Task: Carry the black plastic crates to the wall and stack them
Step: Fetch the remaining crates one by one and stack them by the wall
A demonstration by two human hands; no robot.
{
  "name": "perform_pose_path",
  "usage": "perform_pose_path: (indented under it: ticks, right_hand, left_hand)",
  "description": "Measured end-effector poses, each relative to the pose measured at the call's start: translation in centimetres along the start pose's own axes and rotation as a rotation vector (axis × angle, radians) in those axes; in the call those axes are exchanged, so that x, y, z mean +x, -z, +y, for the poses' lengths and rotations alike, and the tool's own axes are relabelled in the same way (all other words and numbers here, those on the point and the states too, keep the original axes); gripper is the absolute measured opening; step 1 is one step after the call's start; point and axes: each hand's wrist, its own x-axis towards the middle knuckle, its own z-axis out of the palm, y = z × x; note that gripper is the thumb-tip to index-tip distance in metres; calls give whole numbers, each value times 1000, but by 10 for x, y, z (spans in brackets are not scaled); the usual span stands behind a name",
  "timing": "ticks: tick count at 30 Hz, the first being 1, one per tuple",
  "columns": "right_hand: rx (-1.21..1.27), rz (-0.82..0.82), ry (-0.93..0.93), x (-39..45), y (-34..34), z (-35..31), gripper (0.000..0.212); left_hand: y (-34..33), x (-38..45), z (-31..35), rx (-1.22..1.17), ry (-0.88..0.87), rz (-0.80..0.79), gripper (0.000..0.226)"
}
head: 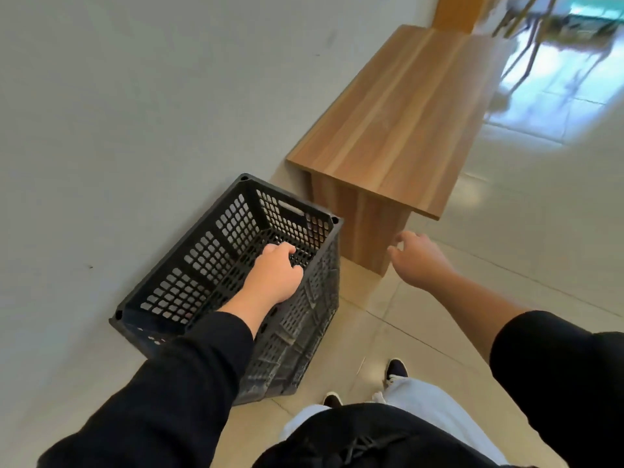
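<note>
One black crate (pixel 236 275) sits upright on the floor (pixel 506 265), its long side running along the wall (pixel 135 113). The left hand (pixel 275 275) curls loosely over it, gripping nothing I can see; the right hand (pixel 418 258) hangs half open and empty.

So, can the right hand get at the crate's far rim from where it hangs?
Probably yes: the right hand hangs open and empty beside the black crate, with nothing between them; the wooden bench stands just behind.

crate (pixel 236 265) on floor (pixel 506 265) against wall (pixel 135 96) | bench (pixel 388 130) right of crate, along wall
</note>
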Motion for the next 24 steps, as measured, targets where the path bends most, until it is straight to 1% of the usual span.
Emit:
perform_pose_path:
  ticks: [4, 9, 12, 18, 24]
  right_hand:
    - [81, 57, -85, -17, 19, 59, 53]
    - [163, 117, -192, -38, 58, 156, 52]
    - [168, 143, -257, -57, 86, 221, 51]
    - [214, 199, -413, -97, 139, 347, 54]
    - [295, 272, -606, -126, 176, 453, 55]
  left_hand:
    - [-19, 5, 66, 59, -118, -46, 50]
    - [-57, 13, 176, 151, -282, -102, 51]
    - [-95, 5, 250, 205, -364, -147, 51]
    - [-186, -31, 401, 303, -611, -271, 54]
    - [-255, -57, 524, 455, -818, -359, 56]
